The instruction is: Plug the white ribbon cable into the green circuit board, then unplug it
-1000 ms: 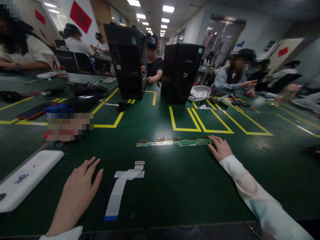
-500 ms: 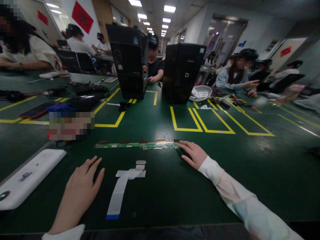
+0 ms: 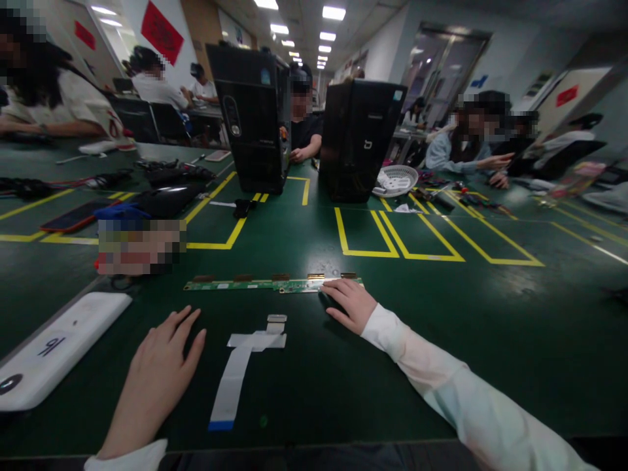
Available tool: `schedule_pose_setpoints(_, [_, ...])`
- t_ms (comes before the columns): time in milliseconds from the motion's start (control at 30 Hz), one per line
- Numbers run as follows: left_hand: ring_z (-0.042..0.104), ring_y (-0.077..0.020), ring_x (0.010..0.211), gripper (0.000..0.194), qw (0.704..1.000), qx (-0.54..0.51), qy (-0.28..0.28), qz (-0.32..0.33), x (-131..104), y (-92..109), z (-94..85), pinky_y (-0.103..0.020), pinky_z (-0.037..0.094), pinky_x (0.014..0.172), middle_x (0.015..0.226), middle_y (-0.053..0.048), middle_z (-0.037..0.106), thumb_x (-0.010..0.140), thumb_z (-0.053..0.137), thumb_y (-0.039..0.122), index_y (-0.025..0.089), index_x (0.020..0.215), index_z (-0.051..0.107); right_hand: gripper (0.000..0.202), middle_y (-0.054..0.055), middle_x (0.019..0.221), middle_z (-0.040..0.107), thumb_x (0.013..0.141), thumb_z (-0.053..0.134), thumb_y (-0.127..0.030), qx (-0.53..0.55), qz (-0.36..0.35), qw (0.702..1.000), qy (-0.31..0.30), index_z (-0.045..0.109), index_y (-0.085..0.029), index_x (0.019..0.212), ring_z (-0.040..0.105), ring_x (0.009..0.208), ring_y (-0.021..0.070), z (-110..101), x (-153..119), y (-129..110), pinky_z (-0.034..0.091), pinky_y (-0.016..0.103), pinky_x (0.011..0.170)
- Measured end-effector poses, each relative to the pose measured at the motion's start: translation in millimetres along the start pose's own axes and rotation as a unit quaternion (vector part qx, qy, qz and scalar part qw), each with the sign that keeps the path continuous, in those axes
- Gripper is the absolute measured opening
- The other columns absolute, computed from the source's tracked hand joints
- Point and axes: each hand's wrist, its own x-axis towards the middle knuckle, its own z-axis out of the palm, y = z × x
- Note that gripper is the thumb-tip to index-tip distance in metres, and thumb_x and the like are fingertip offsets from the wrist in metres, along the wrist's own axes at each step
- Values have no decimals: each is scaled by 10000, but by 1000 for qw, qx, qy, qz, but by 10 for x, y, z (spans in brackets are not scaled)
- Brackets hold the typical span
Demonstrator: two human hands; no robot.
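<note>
A long, narrow green circuit board (image 3: pixel 265 285) with brown tabs along its far edge lies crosswise on the dark green table (image 3: pixel 314 399). My right hand (image 3: pixel 350 304) reaches over the board's right part, fingers stretched out and fingertips at its surface; it grips nothing. Spread flat on the table, my left hand (image 3: pixel 159 366) is open and empty, left of a white ribbon cable (image 3: pixel 234 383). The cable has a blue end toward me and a connector at its far end, and it lies between my hands, nearer than the board.
At the left lies a white device (image 3: pixel 66 347) with a handwritten mark. Two black computer towers (image 3: pixel 250 124) stand across the table. Yellow tape (image 3: pixel 370 252) outlines areas. A white basket (image 3: pixel 396 181), cables and tools lie farther back. Other people sit around.
My right hand has slid left along the circuit board, from its right end to farther in. My left hand, the board and the ribbon cable stay in place.
</note>
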Motion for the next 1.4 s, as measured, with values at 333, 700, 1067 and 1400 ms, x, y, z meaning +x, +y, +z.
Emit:
schedule_pose_setpoints(333, [459,-375,1311,664,1000,-4,11,-6,2,22,0,-555,372,1077,1409,-208,500,922,228,516,81,1351,487,470,150,1306,554,982,386,-431,19,-12,1000,-20,512,-153,1339,504,1170,266,25,80,-11,447,470,996])
schedule_pose_setpoints(700, [414,-261,1378,526,975,-98,-28,197,-20,323,-216,-457,395,1112,1540,-58,385,950,410,433,276,1452,392,464,160,1348,540,958,438,-406,-13,8,1000,14,521,-146,1333,482,1248,282,163,35,56,419,505,1044])
schedule_pose_setpoints(1067, [518,-213,1293,414,935,-96,-95,326,173,968,-302,-441,419,1106,1431,-52,536,968,432,309,249,1370,506,479,170,1355,536,955,463,-398,-12,5,1000,-1,527,-113,1335,484,1248,277,175,9,79,419,472,1041])
schedule_pose_setpoints(1400, [497,-259,1304,461,932,-47,-115,340,406,1471,-312,-448,414,1096,1427,-123,531,951,470,349,131,1355,509,468,150,1379,524,949,471,-385,8,22,1000,-18,514,-161,1357,468,1274,264,125,-7,64,402,471,1056])
